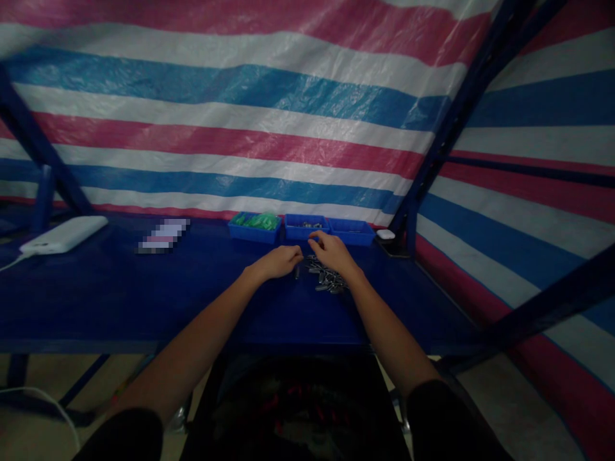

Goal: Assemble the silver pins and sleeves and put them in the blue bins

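My left hand is closed, fingertips pinched together, on a small metal piece that hangs below them just above the blue tabletop. My right hand is beside it to the right, fingers curled and thumb close to the index finger. Anything between those fingertips is too small to make out. Under and in front of the right hand lies a loose pile of small shiny metal pieces, partly hidden by the hand and wrist. Their exact kind is not clear at this size.
Behind the hands stand a blue tray of green pieces, a blue tray with small metal parts and another blue tray. A white case and dark flat object lie right; a white power bank lies left.
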Demonstrator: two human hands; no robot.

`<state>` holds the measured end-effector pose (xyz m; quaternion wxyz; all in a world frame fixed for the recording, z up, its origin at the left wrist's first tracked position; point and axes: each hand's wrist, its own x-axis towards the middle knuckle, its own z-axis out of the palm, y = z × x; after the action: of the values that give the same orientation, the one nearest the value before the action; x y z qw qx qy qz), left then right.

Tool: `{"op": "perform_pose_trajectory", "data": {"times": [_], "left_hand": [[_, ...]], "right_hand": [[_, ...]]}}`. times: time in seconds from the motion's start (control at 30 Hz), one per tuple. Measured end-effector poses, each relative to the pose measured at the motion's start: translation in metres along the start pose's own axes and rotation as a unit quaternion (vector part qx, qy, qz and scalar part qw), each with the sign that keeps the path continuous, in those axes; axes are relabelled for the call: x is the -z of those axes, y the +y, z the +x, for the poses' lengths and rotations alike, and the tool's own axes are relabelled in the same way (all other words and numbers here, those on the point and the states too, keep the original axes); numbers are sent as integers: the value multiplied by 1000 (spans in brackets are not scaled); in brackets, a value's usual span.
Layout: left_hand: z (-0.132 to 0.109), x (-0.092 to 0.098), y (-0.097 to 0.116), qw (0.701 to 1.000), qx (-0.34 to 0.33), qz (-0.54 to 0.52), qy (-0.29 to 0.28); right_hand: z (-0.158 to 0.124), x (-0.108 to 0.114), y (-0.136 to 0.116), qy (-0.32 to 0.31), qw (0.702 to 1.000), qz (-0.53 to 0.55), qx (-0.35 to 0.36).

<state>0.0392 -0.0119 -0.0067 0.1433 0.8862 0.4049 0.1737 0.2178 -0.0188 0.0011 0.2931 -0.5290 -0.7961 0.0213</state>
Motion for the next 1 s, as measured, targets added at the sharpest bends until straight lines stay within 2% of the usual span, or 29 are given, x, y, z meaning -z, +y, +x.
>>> {"op": "perform_pose_trajectory", "data": {"times": [0.07, 0.2, 0.27, 0.4, 0.63, 0.8, 1.0], "left_hand": [[-4, 6, -2, 999, -2, -22, -43], [-13, 18, -6, 981, 8, -79, -178], [-14, 21, -8, 975, 17, -91, -200], [-11, 16, -9, 979, 13, -80, -187], [-5, 8, -6, 989, 44, -44, -137], [-6, 18, -10, 984, 78, -137, -80], [-10, 24, -15, 959, 76, -249, -112]], "right_hand": [[0, -3, -8, -18, 1000, 14, 19], [1, -8, -12, -45, 998, 22, 26], [1, -9, -12, -46, 998, 27, 24], [1, -12, -13, -49, 997, 57, 25], [1, -16, -15, -54, 994, 88, 42], [-1, -10, -18, -54, 992, 82, 82], [-6, -3, -26, -21, 988, 3, 154]]}}
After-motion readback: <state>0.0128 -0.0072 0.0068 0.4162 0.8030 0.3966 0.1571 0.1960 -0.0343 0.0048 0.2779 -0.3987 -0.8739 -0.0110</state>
